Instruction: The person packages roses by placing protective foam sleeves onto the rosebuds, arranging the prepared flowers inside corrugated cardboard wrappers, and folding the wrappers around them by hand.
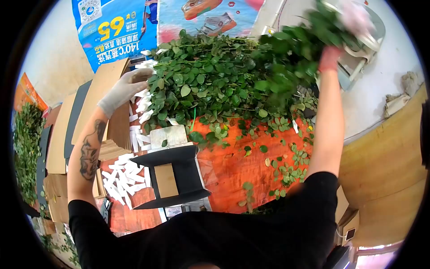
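Spreading over the red table (233, 175), the leafy heap (201, 85) is leaving open room in front; at its right end, the pale chair (380, 32) is crowding the pink flower (356, 20), which the right hand (330, 58) is apparently grasping, seemingly a carrying step needing clearance; the left hand (125, 86), loosely curled, apparently empty, is hovering by white wraps (144, 106)

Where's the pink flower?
In the head view, the pink flower is at the top right, just above the person's right hand in the picture.

A blue poster (117, 38) sits beside a shoe-printed poster (209, 17).
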`<state>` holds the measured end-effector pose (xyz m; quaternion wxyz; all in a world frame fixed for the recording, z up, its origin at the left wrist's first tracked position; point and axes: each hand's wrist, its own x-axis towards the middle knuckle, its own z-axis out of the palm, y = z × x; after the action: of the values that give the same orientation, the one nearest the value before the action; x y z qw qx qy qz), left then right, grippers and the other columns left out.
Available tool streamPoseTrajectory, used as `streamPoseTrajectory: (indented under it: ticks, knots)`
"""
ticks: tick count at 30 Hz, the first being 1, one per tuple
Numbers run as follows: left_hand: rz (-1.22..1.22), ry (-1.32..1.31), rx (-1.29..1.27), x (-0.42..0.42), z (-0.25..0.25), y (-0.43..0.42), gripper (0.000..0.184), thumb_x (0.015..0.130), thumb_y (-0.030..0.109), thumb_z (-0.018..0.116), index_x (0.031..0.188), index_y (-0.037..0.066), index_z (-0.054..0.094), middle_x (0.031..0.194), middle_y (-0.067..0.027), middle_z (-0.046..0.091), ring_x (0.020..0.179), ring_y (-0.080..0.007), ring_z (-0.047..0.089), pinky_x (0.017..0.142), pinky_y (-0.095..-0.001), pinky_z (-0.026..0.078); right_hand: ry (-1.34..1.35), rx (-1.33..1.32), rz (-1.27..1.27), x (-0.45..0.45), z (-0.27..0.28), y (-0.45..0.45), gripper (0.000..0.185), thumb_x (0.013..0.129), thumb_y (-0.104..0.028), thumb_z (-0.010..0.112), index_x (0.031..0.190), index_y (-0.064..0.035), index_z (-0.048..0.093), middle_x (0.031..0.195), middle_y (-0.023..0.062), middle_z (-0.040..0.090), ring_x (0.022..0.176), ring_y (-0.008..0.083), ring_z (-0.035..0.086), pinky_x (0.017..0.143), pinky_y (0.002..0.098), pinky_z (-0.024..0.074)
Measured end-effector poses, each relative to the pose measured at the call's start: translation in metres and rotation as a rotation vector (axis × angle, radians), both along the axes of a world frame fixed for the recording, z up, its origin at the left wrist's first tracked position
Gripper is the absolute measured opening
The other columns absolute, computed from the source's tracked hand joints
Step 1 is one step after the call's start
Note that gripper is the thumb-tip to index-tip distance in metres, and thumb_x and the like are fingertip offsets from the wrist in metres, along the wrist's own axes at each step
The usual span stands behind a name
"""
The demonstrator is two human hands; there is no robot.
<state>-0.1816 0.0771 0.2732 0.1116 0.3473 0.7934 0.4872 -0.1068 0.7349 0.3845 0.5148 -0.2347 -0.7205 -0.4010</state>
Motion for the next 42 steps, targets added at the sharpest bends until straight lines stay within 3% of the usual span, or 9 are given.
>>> streamPoseTrajectory:
  ticks: [1,5,13,19,24,31,37,41,42]
  knots:
    - [-0.012,0.005,-0.003,-0.003,0.000,0.003,0.044,0.084,0.007,0.057,0.126,-0.003,0.049,0.122,-0.0098,0.055,0.117,-0.0167,0.048,0.101,-0.0303,0.036,-0.250,0.364,-0.799,-0.003,0.022,-0.052,0.038,0.088,-0.026,0.051,0.122,-0.0109,0.057,0.122,0.0064,0.059,0.108,0.0258,0.057,0.091,0.0444,0.0447]
    - [-0.157,-0.034,0.102,-0.008,0.008,-0.031,0.041,0.088,0.010,0.056,0.126,-0.004,0.048,0.123,-0.0113,0.055,0.115,-0.0196,0.051,0.100,-0.0319,0.039,-0.133,-0.433,-0.586,0.111,0.152,-0.051,0.032,0.079,-0.026,0.064,0.108,-0.0136,0.065,0.120,0.0082,0.060,0.106,0.0241,0.059,0.084,0.0404,0.0504]
    - [0.142,-0.157,0.236,0.005,0.005,-0.115,0.049,0.088,0.026,0.059,0.128,0.000,0.048,0.122,-0.0102,0.056,0.109,-0.0176,0.055,0.094,-0.0292,0.042,0.091,-0.514,-0.366,0.230,0.177,-0.036,0.038,0.073,-0.023,0.068,0.109,-0.0110,0.062,0.112,0.0120,0.060,0.103,0.0267,0.059,0.084,0.0385,0.0501]
    - [-0.130,-0.144,0.092,0.027,-0.020,-0.074,0.036,0.092,0.023,0.055,0.120,0.000,0.054,0.112,-0.0068,0.058,0.106,-0.0151,0.055,0.090,-0.0283,0.046,-0.169,-0.352,0.125,0.179,0.095,-0.165,0.044,0.070,-0.021,0.069,0.111,-0.0081,0.059,0.104,0.0149,0.062,0.099,0.0296,0.059,0.084,0.0381,0.0491]
    - [-0.387,-0.330,-0.296,0.071,-0.080,-0.078,0.079,0.080,0.062,0.057,0.121,-0.006,0.052,0.115,-0.0150,0.058,0.106,-0.0217,0.055,0.094,-0.0326,0.043,-0.533,-0.361,0.565,0.107,-0.017,-0.313,0.049,0.067,-0.018,0.069,0.113,-0.0056,0.057,0.097,0.0173,0.063,0.096,0.0320,0.059,0.084,0.0378,0.0483]
    - [-0.398,-0.571,-0.036,0.102,-0.111,-0.097,0.059,0.087,0.044,0.060,0.122,-0.004,0.053,0.115,-0.0107,0.058,0.109,-0.0169,0.051,0.096,-0.0303,0.039,-0.962,-0.088,0.649,0.001,-0.202,-0.388,0.049,0.068,-0.023,0.067,0.114,-0.0166,0.053,0.090,0.0065,0.059,0.075,0.0215,0.062,0.061,0.0326,0.0505]
    - [-0.409,-0.538,-0.107,0.103,-0.107,-0.098,0.054,0.085,0.039,0.064,0.116,-0.004,0.058,0.105,-0.0125,0.064,0.097,-0.0175,0.059,0.084,-0.0287,0.047,-1.239,-0.434,0.558,-0.023,-0.316,-0.418,0.079,0.073,-0.044,0.065,0.135,-0.0052,0.038,0.131,0.0189,0.045,0.120,0.0362,0.043,0.099,0.0458,0.0352]
    - [-0.258,-0.627,0.132,0.080,-0.111,-0.107,0.048,0.087,0.035,0.062,0.116,-0.003,0.058,0.107,-0.0115,0.062,0.101,-0.0177,0.057,0.091,-0.0305,0.044,-1.491,-0.518,0.629,0.006,-0.333,-0.403,0.080,0.077,-0.046,0.062,0.138,-0.0032,0.033,0.137,0.0210,0.039,0.127,0.0385,0.036,0.105,0.0460,0.0288]
    - [-0.124,-0.489,0.073,0.071,-0.122,-0.104,0.057,0.084,0.047,0.062,0.107,-0.005,0.061,0.104,-0.0120,0.062,0.100,-0.0199,0.058,0.090,-0.0333,0.044,-1.498,-0.566,0.630,0.010,-0.327,-0.404,0.077,0.078,-0.045,0.061,0.137,-0.0037,0.035,0.138,0.0209,0.038,0.127,0.0375,0.037,0.106,0.0459,0.0288]
